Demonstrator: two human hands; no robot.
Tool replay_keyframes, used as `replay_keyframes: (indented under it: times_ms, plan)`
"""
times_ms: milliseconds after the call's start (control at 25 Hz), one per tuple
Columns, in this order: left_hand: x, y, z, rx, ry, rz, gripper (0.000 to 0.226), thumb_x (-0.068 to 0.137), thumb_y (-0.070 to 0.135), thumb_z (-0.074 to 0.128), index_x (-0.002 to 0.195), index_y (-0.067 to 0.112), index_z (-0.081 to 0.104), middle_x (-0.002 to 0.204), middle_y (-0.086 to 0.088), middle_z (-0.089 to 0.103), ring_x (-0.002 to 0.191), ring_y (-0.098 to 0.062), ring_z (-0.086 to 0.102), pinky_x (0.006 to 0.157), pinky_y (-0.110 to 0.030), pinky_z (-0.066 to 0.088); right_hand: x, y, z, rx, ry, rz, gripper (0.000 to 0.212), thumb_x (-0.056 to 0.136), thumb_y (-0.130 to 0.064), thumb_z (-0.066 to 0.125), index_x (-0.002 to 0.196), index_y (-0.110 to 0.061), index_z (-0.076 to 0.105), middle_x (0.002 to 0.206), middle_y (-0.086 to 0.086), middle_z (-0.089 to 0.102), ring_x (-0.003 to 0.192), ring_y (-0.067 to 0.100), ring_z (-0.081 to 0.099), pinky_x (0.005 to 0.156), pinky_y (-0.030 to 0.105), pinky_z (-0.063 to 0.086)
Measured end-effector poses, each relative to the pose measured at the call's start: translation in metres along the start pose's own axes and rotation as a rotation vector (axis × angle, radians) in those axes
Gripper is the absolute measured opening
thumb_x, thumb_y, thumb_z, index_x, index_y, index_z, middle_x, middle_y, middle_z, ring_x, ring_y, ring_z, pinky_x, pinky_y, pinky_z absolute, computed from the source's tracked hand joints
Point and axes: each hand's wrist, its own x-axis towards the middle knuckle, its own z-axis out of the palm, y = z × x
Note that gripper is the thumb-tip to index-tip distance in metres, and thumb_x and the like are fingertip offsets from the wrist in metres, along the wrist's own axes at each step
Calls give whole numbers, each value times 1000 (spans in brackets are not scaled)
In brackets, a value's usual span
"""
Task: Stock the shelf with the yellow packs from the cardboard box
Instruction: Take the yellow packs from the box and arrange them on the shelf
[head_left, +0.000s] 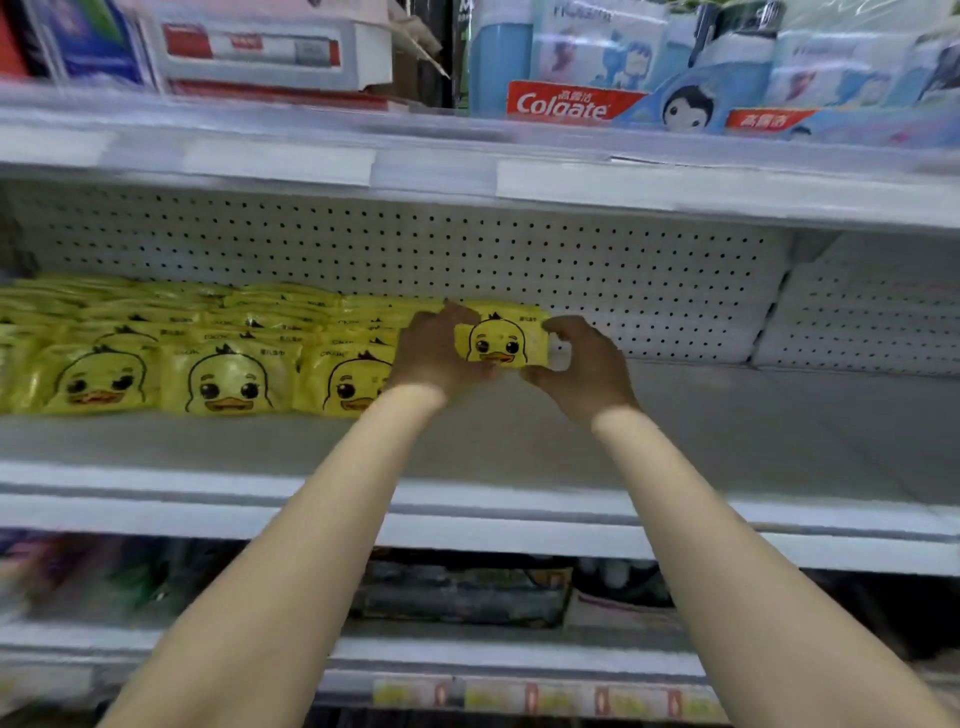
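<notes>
Fingers (458, 313) on my left hand (434, 356) and right hand (582, 366) are pinching one yellow pack (500, 340); I think I am getting halfway, with the right end of the shelf (753, 415) still waiting.

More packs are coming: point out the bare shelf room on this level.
Free: the shelf floor between the held yellow pack and the white stacks at right. Crowded: the yellow rows to the left.
</notes>
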Motion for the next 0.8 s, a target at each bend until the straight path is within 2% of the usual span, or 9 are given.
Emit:
replay_keyframes:
  times_ms: [80, 160, 320, 520, 800]
  plan:
    - [-50, 8, -7, -32, 22, -67, 65, 69, 33, 87, 127, 31, 57, 130, -6, 50, 118, -26, 52, 92, -31, 46, -48, -13, -16, 80, 15, -2, 56, 78, -30, 82, 128, -27, 57, 131, 0, 60, 125, 20, 51, 96, 29, 43]
    - [-103, 10, -12, -56, 52, -89, 65, 70, 36, 86, 128, 31, 56, 128, -2, 52, 118, -23, 50, 95, -35, 46, -98, -22, -31, 140, 6, 2, 55, 80, -32, 80, 129, -29, 56, 130, -5, 58, 123, 15, 51, 99, 35, 46]
    - [-219, 1, -19, -56, 88, -175, 63, 73, 37, 84, 128, 36, 54, 131, 1, 50, 124, -20, 47, 101, -42, 44, -200, -26, -46, 189, -99, -9, 55, 84, -33, 77, 132, -35, 51, 128, -13, 53, 121, 11, 51, 98, 39, 49]
    - [-321, -14, -39, 260, 129, -299, 63, 74, 38, 82, 130, 35, 53, 131, 1, 46, 126, -26, 40, 102, -39, 41, -286, -37, -35, -85, -272, -147, 62, 86, -33, 74, 140, -35, 44, 143, -8, 46, 134, 17, 35, 103, 33, 36]
    - [-396, -51, -76, 566, 121, -408, 67, 76, 33, 79, 134, 34, 46, 143, -4, 37, 131, -28, 31, 103, -43, 39, -334, -78, 10, -113, -504, -255, 68, 86, -28, 73, 144, -33, 38, 148, -5, 39, 139, 18, 25, 109, 35, 33]
